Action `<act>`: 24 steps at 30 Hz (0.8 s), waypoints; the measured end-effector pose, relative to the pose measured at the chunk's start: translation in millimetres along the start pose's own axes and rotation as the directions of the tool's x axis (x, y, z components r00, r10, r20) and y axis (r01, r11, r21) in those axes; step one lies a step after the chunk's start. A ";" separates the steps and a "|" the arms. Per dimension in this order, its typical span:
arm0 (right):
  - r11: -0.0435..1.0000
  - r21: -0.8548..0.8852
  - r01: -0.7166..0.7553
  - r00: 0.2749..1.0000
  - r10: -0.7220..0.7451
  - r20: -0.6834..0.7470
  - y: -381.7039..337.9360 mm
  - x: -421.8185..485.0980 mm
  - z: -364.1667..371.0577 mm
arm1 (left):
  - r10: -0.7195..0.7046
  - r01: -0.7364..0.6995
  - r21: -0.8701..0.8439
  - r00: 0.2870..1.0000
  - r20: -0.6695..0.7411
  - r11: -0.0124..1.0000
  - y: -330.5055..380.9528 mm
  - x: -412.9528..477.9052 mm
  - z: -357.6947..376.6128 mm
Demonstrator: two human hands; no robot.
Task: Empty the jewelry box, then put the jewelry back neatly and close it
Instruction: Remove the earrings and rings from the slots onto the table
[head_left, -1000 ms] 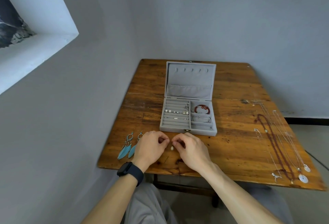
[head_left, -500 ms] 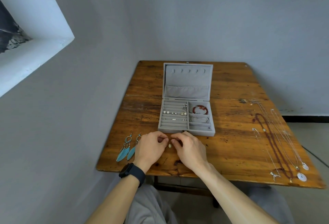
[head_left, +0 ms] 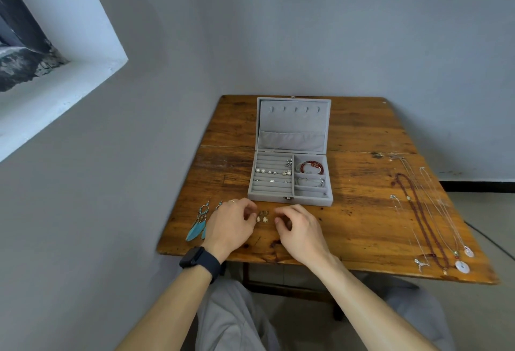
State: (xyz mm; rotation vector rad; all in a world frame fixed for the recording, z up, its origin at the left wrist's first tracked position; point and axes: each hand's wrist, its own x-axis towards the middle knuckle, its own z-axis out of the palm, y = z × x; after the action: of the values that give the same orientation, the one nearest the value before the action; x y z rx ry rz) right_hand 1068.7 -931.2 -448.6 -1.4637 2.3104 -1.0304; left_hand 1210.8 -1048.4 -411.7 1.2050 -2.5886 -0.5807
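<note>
Box point(head_left: 289, 198) is left open mid-table point(head_left: 362, 225), with studs point(head_left: 273, 172) and bracelets point(head_left: 312, 167) not yet taken out. Left hand point(head_left: 230, 228) and right hand point(head_left: 302, 232) are loosely curled, nothing gripped. Necklaces point(head_left: 426, 219) are laid far right, feather earrings point(head_left: 198, 228) at left. Drop earrings point(head_left: 262, 217) are parked right between the fingertips, so they could easily get knocked crooked or flicked off the near edge tbh.

Matt velvety box point(head_left: 289, 200), worn wooden table point(head_left: 362, 211)
</note>
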 end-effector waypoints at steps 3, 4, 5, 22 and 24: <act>1.000 0.007 0.017 0.999 -0.018 0.027 0.7 -3.9 -6.9 | 0.047 -0.045 0.092 0.999 -0.018 0.995 -0.6 -2.4 -4.2; 1.000 0.003 0.024 0.999 -0.024 0.037 1.1 -4.3 -9.8 | 0.061 -0.057 0.117 0.998 -0.026 0.991 -0.6 -2.2 -6.2; 0.999 -0.004 0.033 0.999 -0.032 0.042 1.7 -4.0 -13.1 | 0.075 -0.069 0.140 0.997 -0.037 0.988 -0.4 -0.9 -8.4; 0.957 -0.282 0.067 0.997 -0.075 -0.019 24.3 106.1 -74.8 | 0.202 -0.190 0.136 0.976 -0.082 0.972 35.6 102.5 -9.3; 0.949 -0.310 0.058 0.998 -0.060 0.001 27.9 122.7 -74.2 | 0.223 -0.209 0.151 0.971 -0.083 0.966 42.3 117.8 -2.6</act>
State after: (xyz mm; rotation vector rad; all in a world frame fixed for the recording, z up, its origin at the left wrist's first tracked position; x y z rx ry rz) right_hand 951.4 -996.6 -391.1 -1.6499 2.5388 -0.7099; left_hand 1108.0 -1115.1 -386.2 0.9439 -2.6659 -0.2898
